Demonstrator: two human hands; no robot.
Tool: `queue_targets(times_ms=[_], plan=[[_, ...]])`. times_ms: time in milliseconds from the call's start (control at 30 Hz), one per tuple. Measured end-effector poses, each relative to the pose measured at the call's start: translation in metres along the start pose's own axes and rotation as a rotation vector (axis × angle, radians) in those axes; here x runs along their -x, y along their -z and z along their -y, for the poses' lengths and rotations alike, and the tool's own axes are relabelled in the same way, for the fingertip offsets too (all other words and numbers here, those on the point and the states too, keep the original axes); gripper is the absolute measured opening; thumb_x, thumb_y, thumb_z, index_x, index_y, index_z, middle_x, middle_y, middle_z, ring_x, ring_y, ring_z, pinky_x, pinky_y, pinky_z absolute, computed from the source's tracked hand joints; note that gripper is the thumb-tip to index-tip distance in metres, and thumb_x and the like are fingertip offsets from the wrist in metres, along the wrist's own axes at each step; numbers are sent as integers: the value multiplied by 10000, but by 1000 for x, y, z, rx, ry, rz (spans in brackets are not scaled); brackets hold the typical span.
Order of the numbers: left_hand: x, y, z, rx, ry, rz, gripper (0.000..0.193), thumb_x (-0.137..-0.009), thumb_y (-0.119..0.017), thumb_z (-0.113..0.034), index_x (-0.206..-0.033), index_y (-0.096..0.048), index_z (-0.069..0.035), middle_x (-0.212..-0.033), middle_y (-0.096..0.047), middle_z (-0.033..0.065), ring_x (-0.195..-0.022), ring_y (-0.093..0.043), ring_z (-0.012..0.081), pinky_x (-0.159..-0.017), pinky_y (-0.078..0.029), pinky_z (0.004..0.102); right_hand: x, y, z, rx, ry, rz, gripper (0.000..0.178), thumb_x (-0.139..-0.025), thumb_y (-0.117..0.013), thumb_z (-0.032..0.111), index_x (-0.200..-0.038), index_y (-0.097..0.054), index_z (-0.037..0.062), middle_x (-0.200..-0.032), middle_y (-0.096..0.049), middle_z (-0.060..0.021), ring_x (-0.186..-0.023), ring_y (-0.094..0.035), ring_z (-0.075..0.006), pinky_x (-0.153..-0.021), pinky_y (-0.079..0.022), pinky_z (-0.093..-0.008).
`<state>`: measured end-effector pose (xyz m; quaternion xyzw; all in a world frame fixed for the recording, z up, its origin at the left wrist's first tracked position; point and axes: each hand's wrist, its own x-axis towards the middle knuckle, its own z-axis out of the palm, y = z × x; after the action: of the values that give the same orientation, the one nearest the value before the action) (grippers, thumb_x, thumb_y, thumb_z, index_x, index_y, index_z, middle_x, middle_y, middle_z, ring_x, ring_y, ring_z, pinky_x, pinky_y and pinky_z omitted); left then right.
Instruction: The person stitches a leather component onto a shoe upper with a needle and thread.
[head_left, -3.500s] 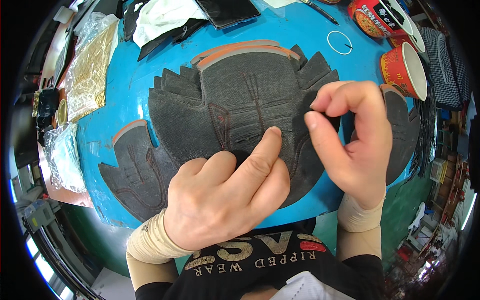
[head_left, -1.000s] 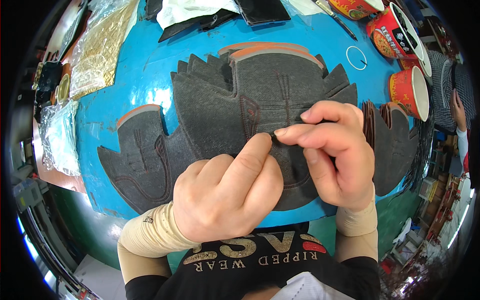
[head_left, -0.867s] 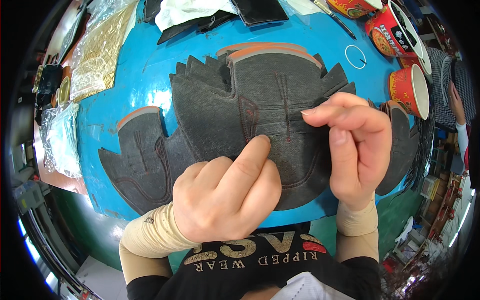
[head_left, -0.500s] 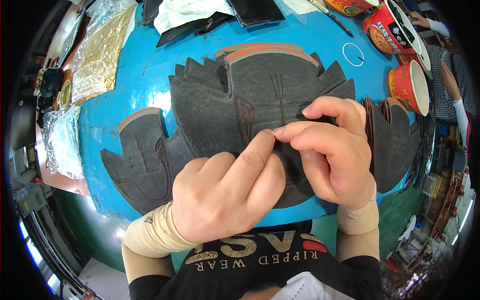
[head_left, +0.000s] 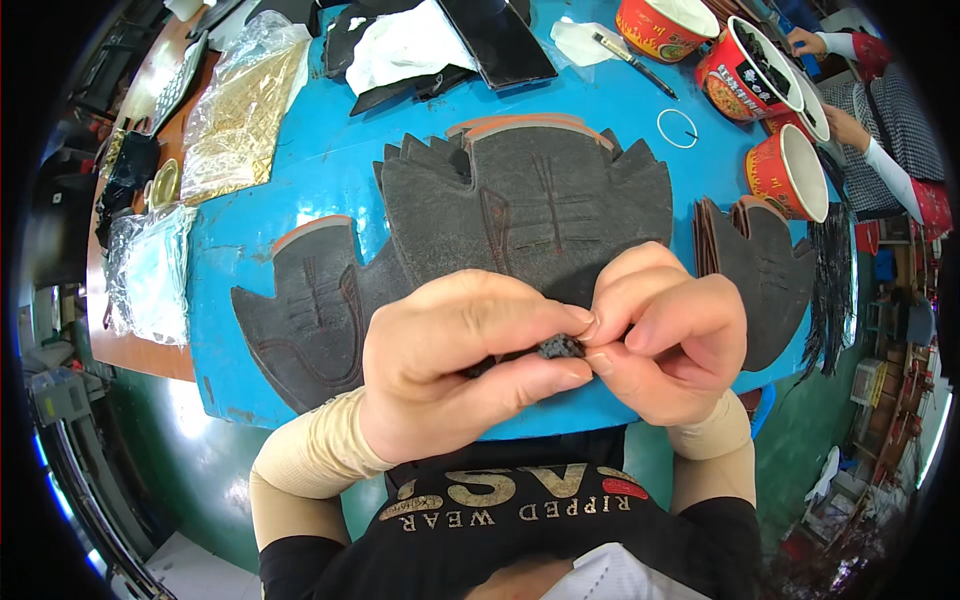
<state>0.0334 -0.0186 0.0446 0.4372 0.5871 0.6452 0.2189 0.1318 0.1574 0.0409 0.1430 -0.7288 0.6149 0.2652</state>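
Observation:
Between the thumb and fingers of my left hand (head_left: 430, 365) is a small black, rough-textured piece (head_left: 562, 346), partly hidden by the fingers. My right hand (head_left: 685, 335) is closed in a pinch at the right end of that piece, its fingertips touching those of the left. What the right fingertips grip is too small to make out. Just beyond both hands lies a stack of dark grey leather-like cut pieces (head_left: 430, 220) with notched edges, brown stitched lines and an orange-brown rim. A smaller matching cut piece (head_left: 315, 310) lies to the left.
Another pile of cut pieces (head_left: 765, 285) sits right on the blue table (head_left: 235, 250), beside black strands (head_left: 830, 270). Red paper tubs (head_left: 790, 175) stand far right, near a pen (head_left: 640, 68) and white ring. Plastic-wrapped gold material (head_left: 235, 125) lies left. A co-worker's arm (head_left: 895, 175) shows far right.
My left hand has turned from a pointing pose, bringing the black piece into sight between its fingers. Both hands have come nearer my body, and the view has shifted somewhat.

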Motion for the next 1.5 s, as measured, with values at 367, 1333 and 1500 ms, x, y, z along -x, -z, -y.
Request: queue_targets(times_ms=[367, 1333, 1500], plan=[[-4, -4, 3, 684, 413, -64, 526, -1024, -369, -428, -1305, -464, 6, -1167, -569, 145, -822, -559, 163, -713, -474, 278, 6, -9, -7, 171, 58, -179, 306, -751, -700, -110, -947, -531, 53, -900, -633, -100, -858, -601, -217, -745, -489, -313], [6, -21, 24, 216, -161, -192, 931, -819, -559, 171, -1510, 5, -95, -1120, -612, 182, -1027, -617, 206, -903, -500, 313, 5, -9, -6, 352, 72, -159, 248, -698, -785, -19, -866, -638, 89, -883, -696, -3, -845, -593, -193, -760, -436, -294], [6, -20, 24, 244, -168, -203, 987, -798, -707, 55, -1495, -14, -46, -947, -618, 106, -935, -609, 155, -875, -470, 290, 8, -8, -7, 79, -86, -34, 272, -781, -711, -77, -936, -534, 59, -881, -662, -82, -913, -541, -167, -809, -437, -308]])
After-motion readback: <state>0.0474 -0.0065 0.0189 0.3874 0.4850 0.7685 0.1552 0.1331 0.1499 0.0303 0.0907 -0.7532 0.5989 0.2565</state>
